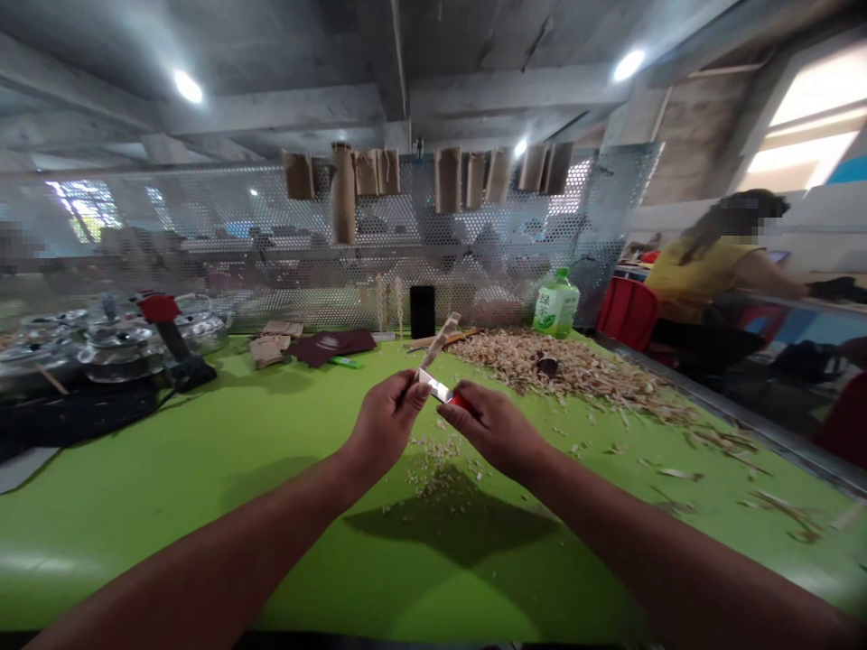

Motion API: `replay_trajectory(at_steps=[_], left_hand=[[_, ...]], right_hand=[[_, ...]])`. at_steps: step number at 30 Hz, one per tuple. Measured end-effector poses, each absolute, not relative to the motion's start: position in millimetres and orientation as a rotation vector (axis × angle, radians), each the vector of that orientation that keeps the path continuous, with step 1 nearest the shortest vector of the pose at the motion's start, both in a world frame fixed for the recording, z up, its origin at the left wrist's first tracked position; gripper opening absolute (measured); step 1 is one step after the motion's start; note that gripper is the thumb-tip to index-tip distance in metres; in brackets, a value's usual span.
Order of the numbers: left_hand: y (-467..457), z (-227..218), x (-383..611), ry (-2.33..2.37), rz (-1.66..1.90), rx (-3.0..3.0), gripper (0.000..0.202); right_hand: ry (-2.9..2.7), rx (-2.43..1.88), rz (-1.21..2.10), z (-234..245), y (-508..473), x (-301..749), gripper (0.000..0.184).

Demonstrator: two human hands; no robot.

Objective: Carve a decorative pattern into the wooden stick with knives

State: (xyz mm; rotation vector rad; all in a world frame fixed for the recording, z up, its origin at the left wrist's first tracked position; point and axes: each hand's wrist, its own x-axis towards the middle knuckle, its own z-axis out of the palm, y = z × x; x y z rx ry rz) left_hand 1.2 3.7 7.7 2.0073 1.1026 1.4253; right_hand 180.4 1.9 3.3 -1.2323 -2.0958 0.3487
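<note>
Over the middle of the green table, my left hand is closed around a slim strip of pale wood that points up and away. My right hand grips the red handle of a knife. The shiny blade lies against the wood beside my left thumb. The lower end of the strip is hidden inside my left hand. Small wood chips lie scattered on the table below my hands.
A large heap of wood shavings spreads at the right, with a green bottle behind it. At the back stands a black phone-like slab near brown paper pieces. Metal pots are at the left. A person in yellow sits at the right.
</note>
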Motion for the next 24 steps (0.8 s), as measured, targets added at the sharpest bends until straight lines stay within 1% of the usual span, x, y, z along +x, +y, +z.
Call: replay_trajectory(at_steps=[5, 14, 18, 20, 24], left_hand=[[5.4, 9.9, -0.1, 1.143, 1.391, 1.988, 0.036], [0.3, 9.3, 2.3, 1.23, 1.422, 1.977, 0.037], [-1.1, 9.5, 2.3, 1.233, 1.45, 2.003, 0.037], [-0.9, 9.8, 1.7, 1.23, 1.448, 2.021, 0.037], [-1.0, 11.0, -0.4, 1.225, 1.384, 2.081, 0.037]], right_hand=[[-2.102, -1.275, 0.262, 6.5, 3.4, 182.1, 0.04], [-2.023, -1.363, -0.194, 4.4, -6.5, 179.6, 0.042], [-1.995, -1.351, -0.308, 3.9, -7.7, 180.1, 0.042], [-1.981, -1.343, -0.235, 3.8, -5.9, 180.4, 0.042], [-2.037, -1.225, 0.291, 3.6, 0.0, 181.2, 0.042]])
